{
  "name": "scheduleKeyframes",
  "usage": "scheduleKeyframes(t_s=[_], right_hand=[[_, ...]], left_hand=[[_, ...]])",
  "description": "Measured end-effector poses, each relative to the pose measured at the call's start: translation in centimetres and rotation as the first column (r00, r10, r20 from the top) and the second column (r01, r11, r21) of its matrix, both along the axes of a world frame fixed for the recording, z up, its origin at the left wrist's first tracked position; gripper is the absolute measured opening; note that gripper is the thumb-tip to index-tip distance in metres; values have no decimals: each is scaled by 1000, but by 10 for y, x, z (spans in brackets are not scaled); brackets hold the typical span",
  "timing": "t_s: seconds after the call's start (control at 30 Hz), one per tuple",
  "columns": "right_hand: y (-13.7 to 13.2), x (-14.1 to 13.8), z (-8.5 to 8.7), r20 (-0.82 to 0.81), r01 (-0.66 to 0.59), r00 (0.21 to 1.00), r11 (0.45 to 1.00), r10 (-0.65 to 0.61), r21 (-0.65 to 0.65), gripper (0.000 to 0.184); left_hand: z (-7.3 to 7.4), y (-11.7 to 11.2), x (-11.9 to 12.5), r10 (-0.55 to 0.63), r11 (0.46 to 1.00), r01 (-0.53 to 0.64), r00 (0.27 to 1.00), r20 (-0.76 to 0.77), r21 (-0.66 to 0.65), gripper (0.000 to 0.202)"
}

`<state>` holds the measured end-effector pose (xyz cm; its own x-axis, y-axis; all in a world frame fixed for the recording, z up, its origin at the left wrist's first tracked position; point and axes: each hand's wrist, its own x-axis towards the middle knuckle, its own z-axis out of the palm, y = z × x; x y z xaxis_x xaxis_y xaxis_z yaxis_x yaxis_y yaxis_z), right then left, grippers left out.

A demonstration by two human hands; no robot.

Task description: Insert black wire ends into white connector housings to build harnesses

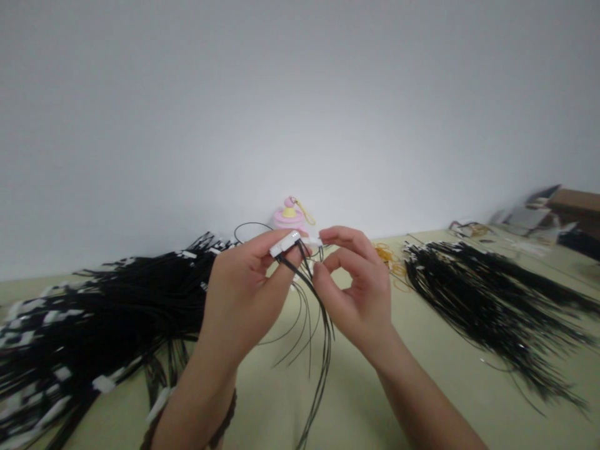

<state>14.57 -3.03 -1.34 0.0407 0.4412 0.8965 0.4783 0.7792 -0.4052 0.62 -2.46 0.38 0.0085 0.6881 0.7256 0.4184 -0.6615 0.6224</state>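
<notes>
A white plastic wire connector (pixel 285 244) is pinched between the thumb and fingers of my left hand (pixel 246 294). Black wires (pixel 322 350) come out of it and hang down toward the table. Close on its right, my right hand (pixel 359 284) has its thumb and index finger curled toward each other beside the wires. A second small white piece (pixel 313 241) shows between the two hands, near my right fingertips. Whether the right fingers grip a wire there is too blurred to make out.
A large heap of black wires with white connectors (pixel 140 300) covers the table's left side. Another bundle of black wires (pixel 487 306) lies at the right. Yellow rubber bands (pixel 391 259) and a pink and yellow object (pixel 289 215) sit near the wall. Boxes (pixel 574 209) stand far right.
</notes>
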Motion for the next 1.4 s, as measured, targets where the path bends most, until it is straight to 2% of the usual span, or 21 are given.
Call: scheduleKeyframes(t_s=[0.1, 0.4, 0.57, 0.63, 0.7, 0.77, 0.8, 0.87, 0.93, 1.03, 1.2, 1.23, 1.3, 1.4], right_hand=[[2, 0, -3, 25, -50, 998, 999, 49, 18, 18], [9, -3, -9, 51, -34, 998, 998, 31, 60, 16], [13, 7, -7, 73, -23, 997, 1000, 23, -11, 11], [15, 16, -5, 125, -9, 992, 997, 18, -76, 6], [18, 26, -4, 192, -12, 980, 981, 49, -193, 6], [23, 34, -4, 229, -34, 967, 942, 116, -334, 8], [26, 36, -4, 219, -62, 962, 914, 162, -402, 10], [33, 40, -5, 106, -174, 959, 837, 265, -519, 13], [40, 43, -6, -84, -328, 934, 743, 346, -584, 15], [47, 46, -7, -309, -515, 855, 615, 416, -597, 15], [49, 52, -4, -431, -640, 754, 407, 495, -651, 14], [49, 53, -4, -437, -646, 746, 385, 502, -659, 13], [49, 55, -4, -445, -649, 742, 375, 501, -661, 13], [51, 59, -4, -444, -641, 753, 390, 485, -661, 16]], left_hand=[[0, 2, 0, -28, 999, 28, 1000, 0, -15, 19], [-5, 9, 2, -51, 998, 51, 999, 4, -22, 23], [-7, 11, 1, 29, 999, -24, 991, 132, -43, 16], [-6, 11, 1, 59, 998, -52, 969, 241, -36, 15], [-4, 11, 3, 20, 1000, -13, 928, 371, -23, 13], [-1, 11, 4, -98, 993, 119, 853, 513, -8, 9], [0, 11, 4, -167, 978, 207, 789, 592, 1, 7], [3, 12, 2, -289, 912, 409, 635, 716, 6, 5], [5, 12, -2, -338, 827, 562, 534, 775, -27, 4], [5, 13, -7, -356, 733, 671, 519, 777, -112, 9], [4, 13, -7, -383, 658, 733, 523, 761, -172, 14], [4, 13, -7, -384, 655, 734, 528, 757, -179, 13], [3, 13, -5, -385, 668, 721, 545, 745, -183, 12], [4, 13, -3, -357, 735, 656, 589, 725, -171, 10]])
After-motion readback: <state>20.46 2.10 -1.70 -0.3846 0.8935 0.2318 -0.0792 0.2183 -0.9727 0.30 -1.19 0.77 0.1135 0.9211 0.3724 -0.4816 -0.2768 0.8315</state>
